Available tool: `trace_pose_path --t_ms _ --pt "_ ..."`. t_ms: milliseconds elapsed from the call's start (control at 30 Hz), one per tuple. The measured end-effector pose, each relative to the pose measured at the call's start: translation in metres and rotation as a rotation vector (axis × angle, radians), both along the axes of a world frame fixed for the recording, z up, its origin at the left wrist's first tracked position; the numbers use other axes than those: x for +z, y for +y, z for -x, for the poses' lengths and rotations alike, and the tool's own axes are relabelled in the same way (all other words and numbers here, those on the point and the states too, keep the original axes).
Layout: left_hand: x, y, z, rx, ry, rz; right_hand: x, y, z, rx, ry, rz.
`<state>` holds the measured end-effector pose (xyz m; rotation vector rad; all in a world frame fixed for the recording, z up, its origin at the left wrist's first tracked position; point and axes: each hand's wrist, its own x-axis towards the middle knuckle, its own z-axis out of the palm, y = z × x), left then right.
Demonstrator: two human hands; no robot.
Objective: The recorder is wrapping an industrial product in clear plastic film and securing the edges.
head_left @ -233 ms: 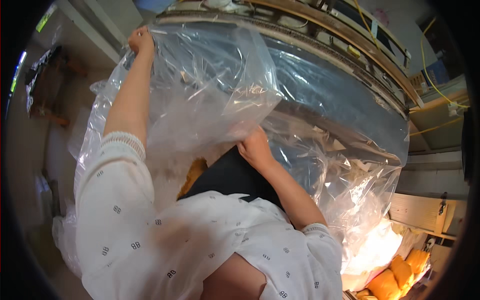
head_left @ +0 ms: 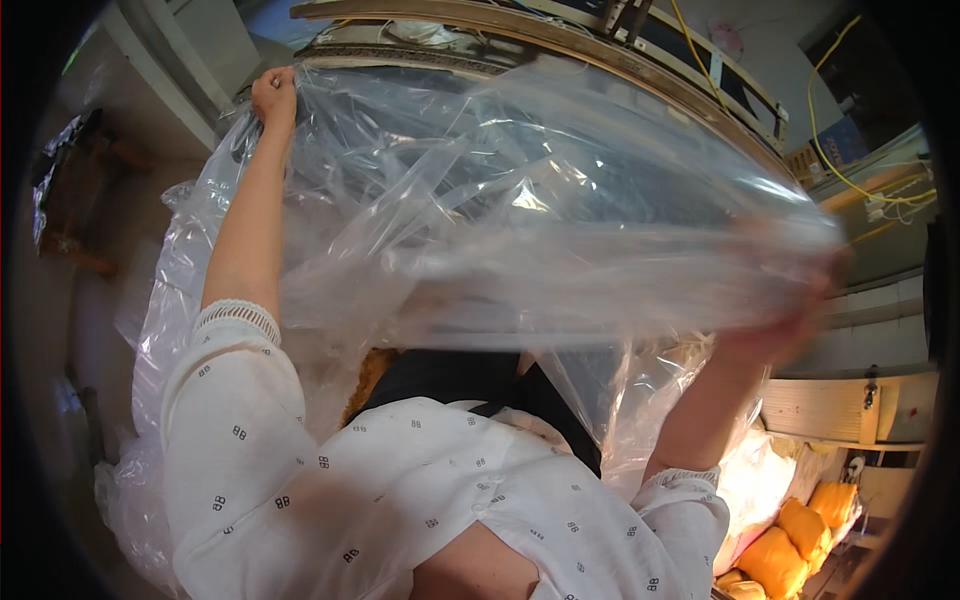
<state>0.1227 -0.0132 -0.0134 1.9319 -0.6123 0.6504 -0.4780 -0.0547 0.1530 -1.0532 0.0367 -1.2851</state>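
A large sheet of clear plastic film [head_left: 400,180] lies over the work surface and hangs down toward my lap. At its far left corner my left hand [head_left: 274,95] is closed, gripping the film's edge. On the right, my right hand [head_left: 785,300] is smeared by motion and partly behind the film, so its fingers cannot be made out. Between the two hands the film is stretched and lifted, with creases and bright glare. More of the film bunches at my left side and falls beside my right forearm.
A long wooden bar [head_left: 500,25] and machine frame run along the far edge. Yellow cables [head_left: 820,140] hang at the far right. Stacked orange bundles [head_left: 790,550] lie at the lower right, near a light wooden panel [head_left: 820,408]. A dark stool-like object [head_left: 75,200] stands at left.
My right hand has swept from the middle out to the right, and the film is now drawn across with it. My left hand stays at the far left corner.
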Motion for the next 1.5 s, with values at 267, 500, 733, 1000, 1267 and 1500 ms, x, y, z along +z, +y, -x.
trace_pose_path --t_ms 267,500,733,1000,1267,1500 --pt "-0.043 -0.006 -0.06 -0.228 -0.251 -0.055 -0.018 0.068 -0.088 -0.935 0.402 0.286" --pt "-0.058 0.007 -0.152 -0.297 0.015 -0.06 -0.055 0.046 0.009 -1.441 0.904 0.403" --pt "-0.006 -0.052 0.023 -0.802 -0.034 -0.208 0.089 0.087 0.474 -2.109 1.087 0.501" --pt "-0.002 -0.09 0.14 -0.53 0.143 0.098 0.164 0.016 0.43 -2.367 1.781 1.156" --pt "-0.013 0.066 -0.079 -0.047 -0.171 -0.264 -0.14 -0.061 0.256 -1.096 1.844 0.76" --pt "-0.045 0.082 -0.13 -0.151 -0.246 -0.471 -0.105 -0.119 0.221 -1.617 1.635 0.856"
